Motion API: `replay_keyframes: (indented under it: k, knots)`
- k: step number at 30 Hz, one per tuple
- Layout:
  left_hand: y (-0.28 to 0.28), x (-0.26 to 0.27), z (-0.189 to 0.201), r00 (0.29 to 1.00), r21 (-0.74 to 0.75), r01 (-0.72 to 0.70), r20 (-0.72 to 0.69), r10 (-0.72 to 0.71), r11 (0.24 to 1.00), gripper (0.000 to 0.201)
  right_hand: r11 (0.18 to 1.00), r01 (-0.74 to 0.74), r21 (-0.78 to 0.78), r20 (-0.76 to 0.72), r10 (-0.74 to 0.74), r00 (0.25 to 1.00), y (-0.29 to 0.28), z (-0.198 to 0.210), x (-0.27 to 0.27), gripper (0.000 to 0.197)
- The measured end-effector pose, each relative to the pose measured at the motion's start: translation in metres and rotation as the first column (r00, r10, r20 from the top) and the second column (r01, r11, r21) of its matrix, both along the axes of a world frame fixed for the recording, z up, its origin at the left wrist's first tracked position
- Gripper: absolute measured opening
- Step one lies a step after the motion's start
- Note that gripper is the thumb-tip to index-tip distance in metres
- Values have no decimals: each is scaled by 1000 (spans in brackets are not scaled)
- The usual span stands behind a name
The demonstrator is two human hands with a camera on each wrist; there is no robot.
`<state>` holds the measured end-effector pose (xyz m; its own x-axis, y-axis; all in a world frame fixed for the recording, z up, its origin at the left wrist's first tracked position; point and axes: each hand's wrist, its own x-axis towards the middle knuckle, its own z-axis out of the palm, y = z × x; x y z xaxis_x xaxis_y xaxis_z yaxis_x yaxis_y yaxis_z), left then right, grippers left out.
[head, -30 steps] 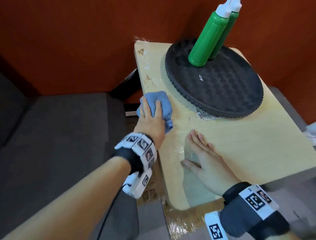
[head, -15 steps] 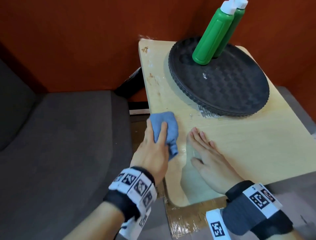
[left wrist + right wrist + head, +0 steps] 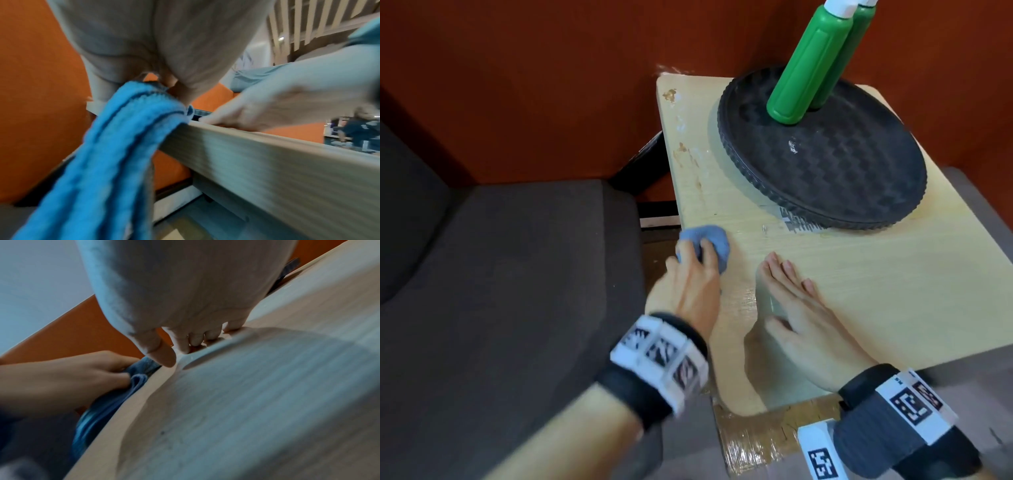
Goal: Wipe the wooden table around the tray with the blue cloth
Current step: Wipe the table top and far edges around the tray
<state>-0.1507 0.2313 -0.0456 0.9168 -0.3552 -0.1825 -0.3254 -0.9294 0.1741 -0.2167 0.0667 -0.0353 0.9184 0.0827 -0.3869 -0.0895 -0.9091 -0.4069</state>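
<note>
The blue cloth (image 3: 710, 240) is bunched at the left edge of the light wooden table (image 3: 876, 291), partly hanging over the side (image 3: 115, 146). My left hand (image 3: 688, 274) grips it with curled fingers (image 3: 115, 376). My right hand (image 3: 791, 298) lies flat on the tabletop, palm down with fingers straight, just right of the cloth and holding nothing. The round black tray (image 3: 842, 171) sits at the table's far side, beyond both hands. Two green bottles (image 3: 808, 65) stand on it.
A dark grey couch seat (image 3: 517, 274) lies left of the table, below its edge. An orange wall (image 3: 534, 85) closes the back. Brownish stains (image 3: 683, 154) mark the table's far left strip. Taped cardboard (image 3: 756, 442) shows under the near corner.
My left hand has slid the cloth toward me along the table's left side, from beside the tray to the edge by my right fingertips. The right hand stayed flat in place.
</note>
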Motion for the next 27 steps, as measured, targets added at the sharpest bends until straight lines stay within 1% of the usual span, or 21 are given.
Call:
replay_keyframes:
  k: [2,3,4,6,7,8,9,10,12,13,14,17,18,20,21,22,24,25,27]
  knots:
    - [3,21,-9,995,49,77,66,-80,996,40,1000,3,5,-4,-3,1000,0,0,0,71]
    - [4,18,-11,990,47,107,90,-111,993,36,1000,6,9,-2,-6,1000,0,0,0,71]
    - [5,6,-10,987,38,130,91,-133,991,38,1000,9,13,1,-9,1000,0,0,0,71]
    - [8,-34,-8,966,24,252,52,-253,967,46,1000,11,14,-6,-11,1000,1,0,1,71]
    - [10,-49,-5,955,6,291,64,-290,957,51,1000,10,11,-11,-10,1000,1,0,1,72]
    - [13,-51,-4,949,-15,300,103,-297,954,54,1000,9,9,-10,-9,1000,1,0,1,72]
    - [14,-42,-5,941,-37,296,183,-285,954,53,1000,9,7,-6,-9,1000,1,0,1,73]
    - [14,-26,-7,939,-48,279,225,-261,959,51,1000,9,5,-2,-9,1000,1,0,1,73]
    - [14,2,-8,938,-36,246,260,-229,969,43,1000,7,0,1,-7,1000,1,1,1,72]
    - [16,4,-9,935,-43,252,268,-232,967,40,1000,6,-2,3,-6,1000,1,0,1,72]
    - [18,-4,-12,935,-53,266,259,-244,963,43,1000,6,0,5,-6,1000,1,-1,1,72]
    - [37,-41,-23,906,-64,375,238,-350,925,58,1000,7,20,20,-8,1000,0,-4,1,73]
    - [43,-40,-23,897,-71,396,242,-369,916,60,1000,7,22,21,-8,1000,0,-4,0,73]
    - [43,-14,-16,898,-35,389,236,-371,920,58,1000,6,18,26,-6,1000,-1,-6,0,72]
    - [38,5,-11,912,8,361,208,-355,933,59,1000,5,13,28,-6,1000,-1,-6,0,72]
    - [32,23,-6,929,16,326,181,-324,945,61,1000,5,7,27,-6,1000,-1,-6,0,71]
    - [27,37,-6,962,56,262,63,-266,963,66,1000,8,2,21,-8,1000,-1,-7,0,71]
    - [31,29,-8,958,32,272,89,-274,962,67,1000,9,6,16,-9,1000,0,-7,1,71]
    - [43,-9,-15,921,-13,356,176,-348,935,70,1000,12,20,13,-12,1000,-1,-7,1,71]
